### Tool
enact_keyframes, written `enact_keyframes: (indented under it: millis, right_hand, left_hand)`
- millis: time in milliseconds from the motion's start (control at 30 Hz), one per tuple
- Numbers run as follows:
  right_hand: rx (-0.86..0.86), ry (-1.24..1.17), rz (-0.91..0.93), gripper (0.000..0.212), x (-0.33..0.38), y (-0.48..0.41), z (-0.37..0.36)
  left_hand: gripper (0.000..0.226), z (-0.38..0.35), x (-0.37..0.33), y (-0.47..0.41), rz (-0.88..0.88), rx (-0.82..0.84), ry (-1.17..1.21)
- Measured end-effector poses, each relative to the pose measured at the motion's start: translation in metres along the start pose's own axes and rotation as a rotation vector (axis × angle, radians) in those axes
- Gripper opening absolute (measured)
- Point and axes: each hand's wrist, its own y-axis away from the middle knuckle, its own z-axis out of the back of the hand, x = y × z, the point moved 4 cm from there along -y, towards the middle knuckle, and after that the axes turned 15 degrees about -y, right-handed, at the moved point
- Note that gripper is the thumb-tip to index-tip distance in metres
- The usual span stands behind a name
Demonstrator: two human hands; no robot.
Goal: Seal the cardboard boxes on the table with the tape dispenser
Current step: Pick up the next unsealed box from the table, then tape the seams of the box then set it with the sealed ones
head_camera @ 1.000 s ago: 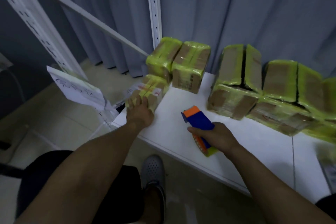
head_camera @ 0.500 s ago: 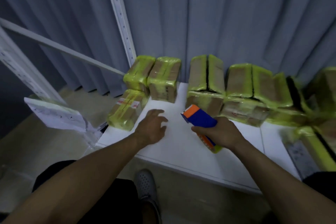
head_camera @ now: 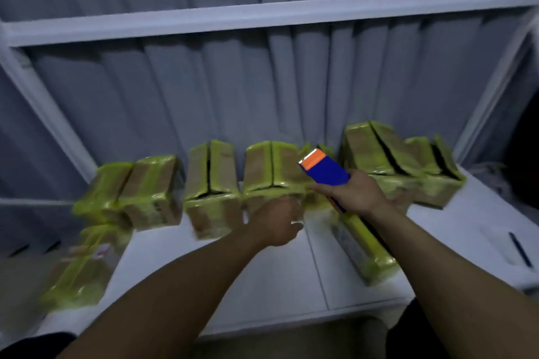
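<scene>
The cardboard boxes [head_camera: 210, 183] stand stacked in a row along the far edge of the table [head_camera: 262, 277], backed against the grey curtain [head_camera: 204, 96]. That probably keeps the near part of the table free as working space. All of them already carry glossy yellow-green tape, though dark open seams show between some upper pairs, so I judge that some sealing is left. The right hand [head_camera: 360, 197] grips the blue tape dispenser [head_camera: 326, 176] by its body, fingers wrapped round it. It is raised off the table with the orange cutter end pointing up and far, over the boxes right of centre. Carried this way, the blade faces away from the wrist and the tool is ready to come down on a seam. The left hand [head_camera: 278, 223] reaches at the front of the middle stack [head_camera: 274, 169], probably to pull out or steady a box for taping. Motion blur hides its fingers, so I cannot tell whether they grip the box or only come close. One long box [head_camera: 364, 253] lies alone near the right, under the right forearm, and another box [head_camera: 84, 268] sits at the near left corner. Both stand apart from the row.
</scene>
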Motion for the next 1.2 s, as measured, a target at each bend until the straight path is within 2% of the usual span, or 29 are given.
enact_keyframes:
  millis: [67, 233, 367, 500, 633, 767, 833, 1000, 1133, 1200]
  right_hand:
    - [-0.049, 0.003, -0.033, 0.044, -0.022, -0.012, 0.023]
    - [-0.088, 0.006, -0.123, 0.051, -0.062, -0.038, 0.071]
    - [-0.07, -0.008, -0.147, 0.059, -0.081, -0.056, 0.09]
    - [-0.052, 0.011, -0.115, 0.049, -0.084, -0.062, 0.092]
    - [-0.025, 0.028, -0.09, 0.045, -0.075, -0.06, 0.082]
    - [0.021, 0.041, -0.099, 0.042, -0.065, -0.05, 0.065]
    - [0.049, 0.03, -0.086, 0.044, -0.055, -0.042, 0.053]
    - [0.192, 0.006, -0.033, 0.039, -0.035, -0.01, -0.002]
    - [0.318, -0.015, -0.017, 0.05, -0.039, 0.015, -0.047]
    - [0.354, 0.011, -0.003, 0.049, -0.039, 0.029, -0.061]
  left_hand:
    - [0.047, -0.016, -0.022, -0.03, 0.001, 0.038, 0.125]
    - [0.052, -0.054, -0.067, -0.081, -0.009, -0.027, 0.44]
    - [0.046, -0.083, -0.083, -0.113, -0.092, 0.097, 0.639]
    - [0.066, -0.093, -0.075, -0.126, 0.138, 0.144, 0.524]
    - [0.055, -0.107, -0.048, -0.113, 0.182, 0.022, 0.62]
    - [0.035, -0.102, -0.032, -0.077, 0.245, 0.041, 0.706]
    - [0.027, -0.096, -0.022, -0.05, 0.242, -0.006, 0.671]
    - [0.024, -0.079, 0.013, 0.03, 0.31, -0.002, 0.542]
    - [0.022, -0.057, 0.045, 0.087, 0.377, -0.075, 0.459]
    - [0.024, -0.055, 0.063, 0.115, 0.434, -0.107, 0.431]
